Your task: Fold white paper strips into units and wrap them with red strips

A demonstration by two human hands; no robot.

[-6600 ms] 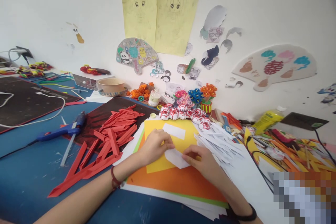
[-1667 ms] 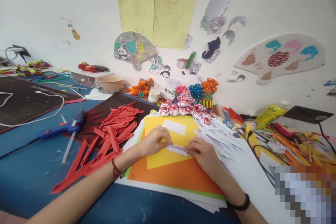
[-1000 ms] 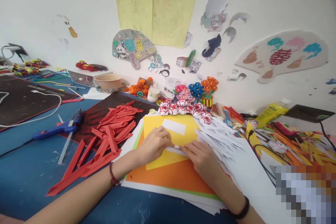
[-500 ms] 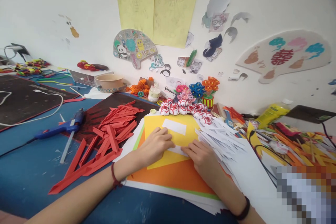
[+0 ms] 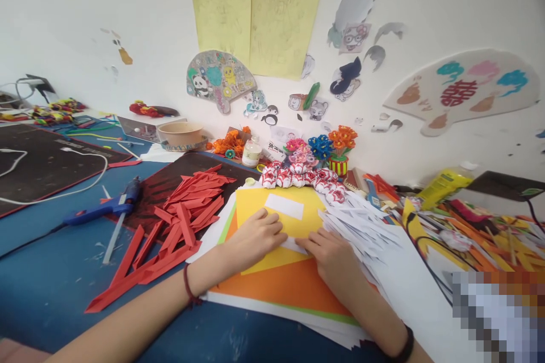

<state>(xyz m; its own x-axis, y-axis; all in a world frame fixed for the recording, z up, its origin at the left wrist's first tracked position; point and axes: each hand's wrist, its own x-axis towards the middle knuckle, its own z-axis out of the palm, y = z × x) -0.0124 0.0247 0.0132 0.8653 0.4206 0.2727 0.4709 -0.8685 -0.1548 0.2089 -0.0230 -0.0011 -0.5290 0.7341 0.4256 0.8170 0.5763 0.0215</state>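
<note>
My left hand (image 5: 256, 239) is closed, its fingertips on the left end of a small white paper strip (image 5: 293, 246). From the other side my right hand (image 5: 331, 254) has its fingers together at the strip's right end. Both hands rest over a yellow paper sheet (image 5: 255, 264), and my fingers partly cover the strip. Just above them a white paper rectangle (image 5: 284, 206) lies flat on the same sheet. Orange paper (image 5: 281, 289) shows beneath, on top of a stack of green and white sheets. Folded white paper pieces (image 5: 355, 227) lie heaped right of my right hand.
Folded red paper pieces (image 5: 183, 215) are piled at left, with a blue glue gun (image 5: 104, 207) beyond them. Red-and-white paper balls (image 5: 298, 176) line the stack's far edge. A yellow bottle (image 5: 445, 187) and paper scraps sit at right, near a black cable (image 5: 419, 244).
The whole view has shifted slightly. Both hands stay at the white paper strip, and their grip looks much the same.
</note>
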